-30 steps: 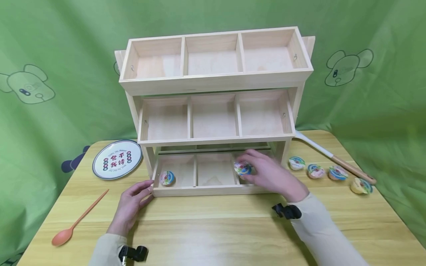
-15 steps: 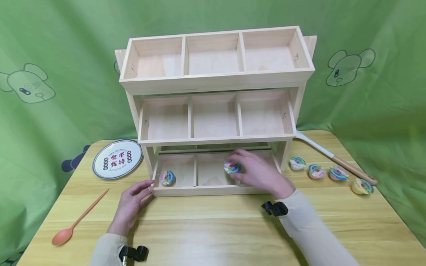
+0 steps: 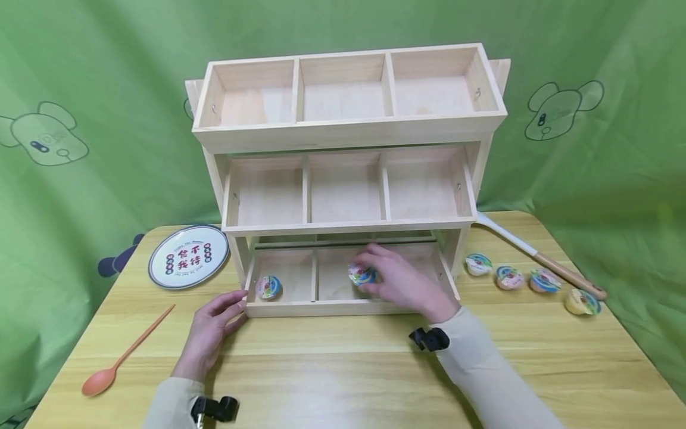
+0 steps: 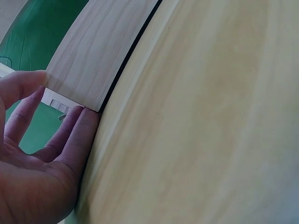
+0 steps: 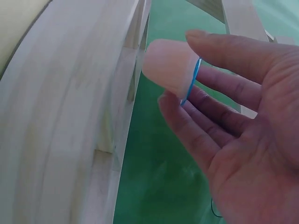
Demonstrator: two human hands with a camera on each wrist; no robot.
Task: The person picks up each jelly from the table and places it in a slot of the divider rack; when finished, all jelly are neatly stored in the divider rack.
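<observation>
A jelly cup with a blue-rimmed, printed lid is pinched between the thumb and fingers of my right hand, over the middle compartment of the bottom wooden tray. Its pale pink body shows in the right wrist view. Another jelly cup sits in that tray's left compartment. My left hand touches the tray's left front corner with fairly straight fingers, which meet the edge of its front board in the left wrist view.
Two upper trays of the wooden rack overhang the bottom one. On the right lie several jelly cups and a long-handled utensil. A plate and an orange spoon lie on the left of the table.
My right hand has carried the jelly cup leftward, from the divider by the right compartment to over the middle compartment. My left hand has stayed at the tray corner.
</observation>
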